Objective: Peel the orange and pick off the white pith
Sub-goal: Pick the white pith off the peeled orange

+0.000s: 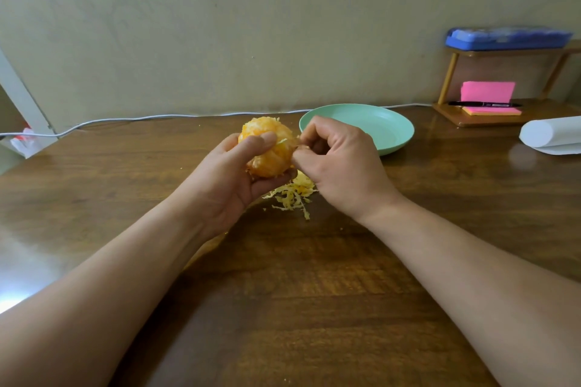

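Item: peeled orange (269,148), cradled above the table (314,276) in my curled left hand (232,173); my right hand (336,160) pinches a pith thread at its side, best pulled slowly along the segment.

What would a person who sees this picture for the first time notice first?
The peeled orange at the centre, gripped in the left hand while the right hand pinches at its side. Just below lies a pile of pith shreds on the wooden table. Behind the hands sits an empty mint-green plate.
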`<state>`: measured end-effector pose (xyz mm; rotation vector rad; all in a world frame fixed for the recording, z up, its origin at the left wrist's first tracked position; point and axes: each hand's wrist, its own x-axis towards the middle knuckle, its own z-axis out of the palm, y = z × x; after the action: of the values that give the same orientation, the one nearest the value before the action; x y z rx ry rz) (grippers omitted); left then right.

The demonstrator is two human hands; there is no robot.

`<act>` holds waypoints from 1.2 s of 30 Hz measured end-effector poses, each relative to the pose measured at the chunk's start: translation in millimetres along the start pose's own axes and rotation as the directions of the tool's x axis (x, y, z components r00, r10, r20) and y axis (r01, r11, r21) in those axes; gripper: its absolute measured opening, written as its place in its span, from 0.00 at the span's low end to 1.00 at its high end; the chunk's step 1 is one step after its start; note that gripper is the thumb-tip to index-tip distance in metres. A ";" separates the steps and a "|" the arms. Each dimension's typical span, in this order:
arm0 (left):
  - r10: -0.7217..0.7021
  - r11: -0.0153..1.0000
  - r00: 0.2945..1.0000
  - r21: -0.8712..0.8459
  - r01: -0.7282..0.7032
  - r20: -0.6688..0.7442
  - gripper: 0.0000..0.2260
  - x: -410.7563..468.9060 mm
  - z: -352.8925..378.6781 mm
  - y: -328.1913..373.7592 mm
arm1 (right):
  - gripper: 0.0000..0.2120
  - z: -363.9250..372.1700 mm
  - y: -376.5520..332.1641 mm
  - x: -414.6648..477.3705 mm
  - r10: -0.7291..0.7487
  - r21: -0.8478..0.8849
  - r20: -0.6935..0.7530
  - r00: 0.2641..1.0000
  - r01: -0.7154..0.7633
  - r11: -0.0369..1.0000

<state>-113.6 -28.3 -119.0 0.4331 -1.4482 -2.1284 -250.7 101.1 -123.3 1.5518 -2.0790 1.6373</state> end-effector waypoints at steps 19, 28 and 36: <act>-0.012 0.996 0.997 0.093 0.019 -0.072 0.33 -3.3 2.6 5.0 | 0.04 -9.3 0.7 3.8 -0.261 -0.330 0.091 0.961 0.276 0.903; 0.056 0.990 0.997 0.135 -0.049 -0.050 0.30 -4.6 4.4 2.6 | 0.05 -2.5 1.0 5.5 -0.325 -0.384 0.027 0.945 0.310 0.870; -0.016 1.000 0.998 0.003 0.016 0.055 0.29 -2.2 -0.6 1.4 | 0.02 -5.8 3.5 3.7 -0.216 -0.183 0.012 0.976 0.215 0.959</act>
<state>-111.1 -27.9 -118.0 0.3909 -1.4827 -2.1671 -257.9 102.8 -121.0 1.6387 -1.9152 1.3362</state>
